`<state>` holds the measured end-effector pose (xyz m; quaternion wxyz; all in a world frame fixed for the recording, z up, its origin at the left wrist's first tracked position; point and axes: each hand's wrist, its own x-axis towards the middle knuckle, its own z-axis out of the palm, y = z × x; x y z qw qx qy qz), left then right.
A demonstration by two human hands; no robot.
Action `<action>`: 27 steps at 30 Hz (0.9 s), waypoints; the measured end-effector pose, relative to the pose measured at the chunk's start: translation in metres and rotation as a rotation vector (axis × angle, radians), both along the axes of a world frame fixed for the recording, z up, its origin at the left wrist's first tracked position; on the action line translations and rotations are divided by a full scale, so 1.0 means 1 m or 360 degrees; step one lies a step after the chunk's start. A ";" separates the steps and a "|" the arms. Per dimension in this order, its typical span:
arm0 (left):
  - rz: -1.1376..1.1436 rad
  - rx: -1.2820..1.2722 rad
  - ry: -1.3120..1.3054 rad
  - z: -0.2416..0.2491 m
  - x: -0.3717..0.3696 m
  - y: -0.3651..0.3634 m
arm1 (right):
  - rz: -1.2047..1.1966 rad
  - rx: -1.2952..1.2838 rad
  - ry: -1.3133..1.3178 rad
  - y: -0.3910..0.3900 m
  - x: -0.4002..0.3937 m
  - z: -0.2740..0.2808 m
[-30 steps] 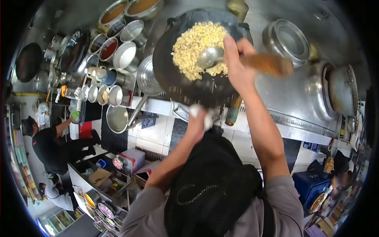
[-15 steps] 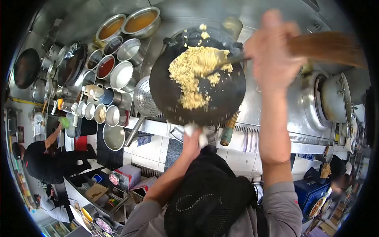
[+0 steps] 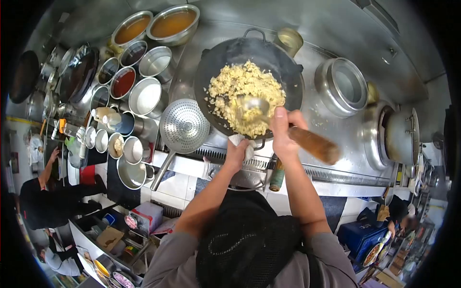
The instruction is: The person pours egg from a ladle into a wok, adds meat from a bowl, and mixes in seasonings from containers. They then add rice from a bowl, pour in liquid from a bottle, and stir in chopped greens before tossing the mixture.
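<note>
A black wok [image 3: 218, 60] holds a heap of yellow, crumbly food [image 3: 247, 86] that looks like egg fried rice. At the wok's near edge, my left hand [image 3: 236, 156] is closed on a folded white cloth [image 3: 249, 152], pressed against the rim. Fingers and cloth hide the exact grip. My right hand [image 3: 286, 134] is wrapped around the ladle's wooden handle [image 3: 314, 145], just over the wok's near right side. The metal bowl of the ladle [image 3: 255, 104] rests among the food, a little blurred.
Left of the wok lies a perforated strainer [image 3: 185, 126]. Beyond it stand several seasoning pots [image 3: 145, 96] and two bowls of orange-brown liquid [image 3: 173, 24]. A bamboo brush [image 3: 277, 177] is at the front edge, a lidded pot [image 3: 342, 86] at right. Another person [image 3: 43, 201] is at far left.
The right hand has swung down from high on the right to the wok's near side, bringing the ladle with it. The food is gathered into a broader heap. The left hand keeps its hold.
</note>
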<state>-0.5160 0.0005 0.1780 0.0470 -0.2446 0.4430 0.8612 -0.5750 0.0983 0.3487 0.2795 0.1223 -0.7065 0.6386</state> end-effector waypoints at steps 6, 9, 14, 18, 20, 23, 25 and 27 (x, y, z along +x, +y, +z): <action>-0.0164 -0.0048 -0.0073 -0.002 0.001 -0.008 | 0.0244 -0.0337 -0.0374 0.044 -0.028 0.077; -0.0201 -0.0034 -0.0115 -0.006 0.000 -0.008 | -0.0236 -0.0322 0.0022 0.037 -0.027 0.018; -0.0330 0.0009 -0.0060 -0.021 -0.001 -0.011 | -0.0185 -0.0603 -0.0205 0.062 -0.094 0.041; -0.0373 -0.0111 -0.0222 -0.004 0.000 -0.016 | -0.0458 -0.0678 -0.0052 0.094 -0.129 0.019; -0.0407 -0.0170 -0.0183 -0.013 -0.002 -0.015 | -0.0332 -0.0932 -0.0078 0.048 -0.133 -0.004; -0.0434 -0.0225 -0.0115 -0.023 -0.004 -0.014 | -0.0030 -0.0775 -0.0274 0.016 -0.131 0.027; -0.0441 -0.0260 -0.0076 -0.019 -0.005 -0.019 | 0.0174 -0.0671 -0.0373 0.003 -0.130 0.075; -0.0440 -0.0215 -0.0137 -0.013 -0.005 -0.018 | -0.0022 -0.0472 -0.0194 -0.005 -0.128 0.117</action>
